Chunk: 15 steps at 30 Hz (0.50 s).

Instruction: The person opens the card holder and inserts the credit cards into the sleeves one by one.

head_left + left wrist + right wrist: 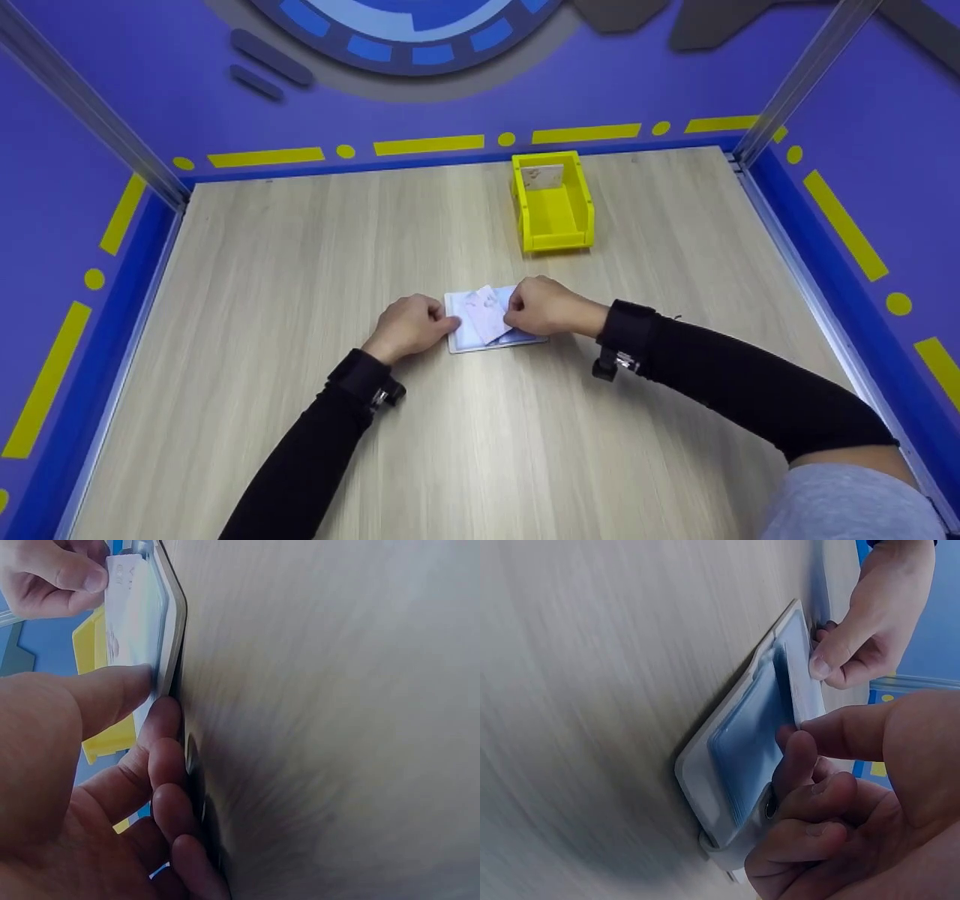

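Observation:
A card holder [463, 339] with clear bluish plastic sleeves lies opened out on the table; its snap strap [739, 847] shows in the right wrist view. My left hand [409, 327] pinches its left edge, thumb on top and index finger against the side. Between thumb and index finger, my right hand [551, 306] holds a pale printed card [487, 316] tilted over the sleeves. In the right wrist view the card's lower edge stands close to the sleeves; whether it is inside one, I cannot tell.
Behind the hands stands a yellow bin [559, 243], with a printed card [541, 177] leaning against its back wall. Blue-purple panels [420, 112] border the wooden table [300, 247] at the back and both sides.

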Tool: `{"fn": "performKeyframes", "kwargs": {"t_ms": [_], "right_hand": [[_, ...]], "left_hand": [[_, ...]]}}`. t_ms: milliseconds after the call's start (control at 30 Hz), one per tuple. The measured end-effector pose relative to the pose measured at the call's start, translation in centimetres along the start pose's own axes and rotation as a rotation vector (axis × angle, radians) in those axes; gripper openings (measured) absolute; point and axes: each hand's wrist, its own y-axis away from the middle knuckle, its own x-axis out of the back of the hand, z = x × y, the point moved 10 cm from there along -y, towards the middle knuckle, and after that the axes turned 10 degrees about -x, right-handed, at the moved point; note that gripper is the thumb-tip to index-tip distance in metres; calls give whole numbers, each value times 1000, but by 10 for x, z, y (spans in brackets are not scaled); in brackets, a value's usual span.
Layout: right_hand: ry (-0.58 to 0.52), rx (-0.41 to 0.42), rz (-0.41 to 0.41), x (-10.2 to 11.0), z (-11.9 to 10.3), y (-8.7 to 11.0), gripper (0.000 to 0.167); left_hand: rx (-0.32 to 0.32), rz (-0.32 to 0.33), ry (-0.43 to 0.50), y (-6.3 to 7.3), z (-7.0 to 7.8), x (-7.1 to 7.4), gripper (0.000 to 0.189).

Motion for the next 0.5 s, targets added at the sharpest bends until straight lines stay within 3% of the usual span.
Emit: {"fn": "performKeyframes", "kwargs": {"t_ms": [267,500], "right_hand": [[16,-1,8,-2,-6,-1,37],[32,-52,24,-3,-3,-2,37]], "left_hand": [[-14,4,1,-1,1,1,39],[-15,3,-1,0,0,1,38]]}}
